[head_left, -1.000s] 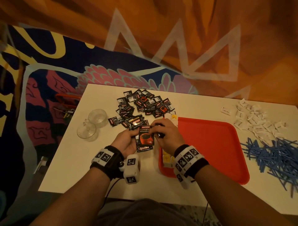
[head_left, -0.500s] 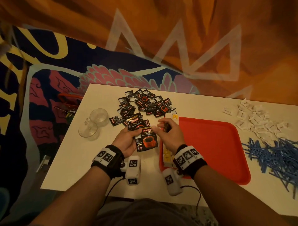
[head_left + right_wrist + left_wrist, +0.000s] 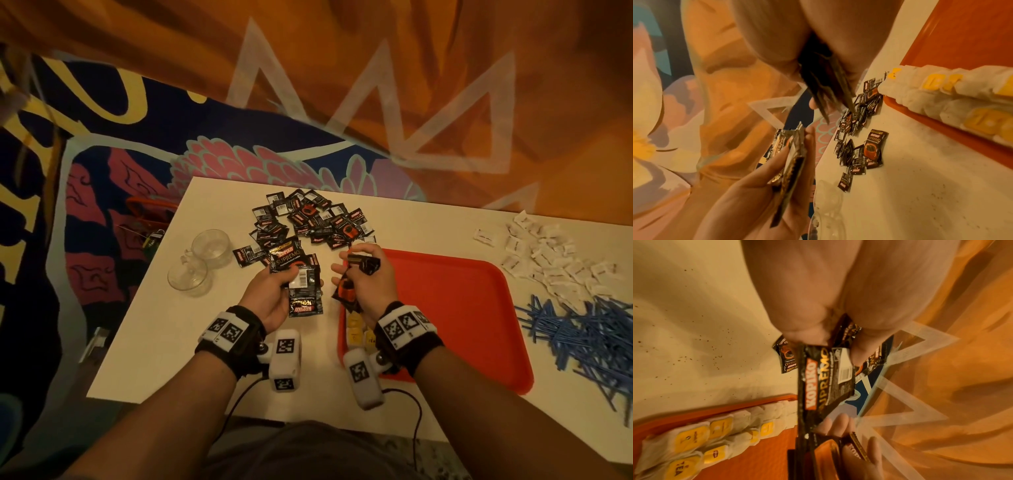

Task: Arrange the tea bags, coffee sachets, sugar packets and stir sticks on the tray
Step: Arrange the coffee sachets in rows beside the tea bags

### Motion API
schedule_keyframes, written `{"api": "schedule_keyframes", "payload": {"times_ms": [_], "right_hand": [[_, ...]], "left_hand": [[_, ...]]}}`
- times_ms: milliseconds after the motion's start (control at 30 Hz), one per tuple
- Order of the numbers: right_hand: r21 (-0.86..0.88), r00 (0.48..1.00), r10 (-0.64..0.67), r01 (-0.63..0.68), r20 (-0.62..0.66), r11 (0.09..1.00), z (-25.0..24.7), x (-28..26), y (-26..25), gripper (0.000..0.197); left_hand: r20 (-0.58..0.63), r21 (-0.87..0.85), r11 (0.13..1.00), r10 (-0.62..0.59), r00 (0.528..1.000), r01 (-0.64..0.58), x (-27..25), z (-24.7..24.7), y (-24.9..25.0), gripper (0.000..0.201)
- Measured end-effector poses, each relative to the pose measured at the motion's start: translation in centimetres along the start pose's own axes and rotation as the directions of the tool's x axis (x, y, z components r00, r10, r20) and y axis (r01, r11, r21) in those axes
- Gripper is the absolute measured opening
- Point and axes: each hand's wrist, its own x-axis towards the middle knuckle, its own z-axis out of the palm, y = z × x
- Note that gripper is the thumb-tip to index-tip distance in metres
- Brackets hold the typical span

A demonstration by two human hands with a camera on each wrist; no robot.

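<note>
My left hand point(image 3: 274, 291) grips a small stack of black coffee sachets point(image 3: 301, 281) above the table, just left of the red tray point(image 3: 462, 308). The same stack point(image 3: 824, 382) fills the left wrist view. My right hand point(image 3: 363, 277) holds another bunch of coffee sachets point(image 3: 359, 267) over the tray's left edge; they show edge-on point(image 3: 826, 87) in the right wrist view. A loose pile of coffee sachets point(image 3: 308, 219) lies behind both hands. Tea bags point(image 3: 694, 438) with yellow tags sit in rows along the tray's left side. Sugar packets point(image 3: 548, 253) and blue stir sticks point(image 3: 589, 329) lie right of the tray.
Two clear glass cups point(image 3: 202, 260) stand on the white table point(image 3: 171, 342) to the left of my left hand. A patterned rug covers the floor beyond the table's far and left edges. Most of the tray's floor is bare red.
My hands have drawn apart and lifted: the sachets they held together are now split, one stack in the left hand, a bunch in the right, which has turned over the tray's edge.
</note>
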Motion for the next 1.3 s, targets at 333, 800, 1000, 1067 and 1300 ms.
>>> {"api": "schedule_keyframes", "payload": {"times_ms": [333,800,1000,1067,1300], "right_hand": [[-0.525,0.991,-0.014,0.083,0.135,0.847,0.7,0.1,1.9,0.022],[-0.606,0.580,-0.586,0.774,0.565,0.182,0.6,0.8,-1.3,0.023],[-0.472,0.395,-0.315,0.853,0.863,-0.224,-0.2,1.9,-0.1,0.041],[-0.458,0.383,-0.284,0.845,0.879,-0.277,-0.5,2.0,0.0,0.043],[-0.547,0.926,-0.252,0.370,0.281,0.751,-0.2,0.6,0.1,0.031]], "left_hand": [[-0.070,-0.037,0.999,0.002,0.998,-0.005,0.2,0.8,-0.7,0.039],[-0.063,-0.085,0.996,-0.045,0.997,0.040,0.3,-0.2,0.2,0.029],[0.006,-0.116,0.991,-0.062,0.998,0.063,0.1,0.0,0.9,0.035],[0.018,-0.046,0.998,-0.050,0.999,0.050,0.1,-0.1,0.9,0.035],[-0.059,0.010,0.999,0.035,0.998,-0.034,0.6,-0.1,0.3,0.027]]}}
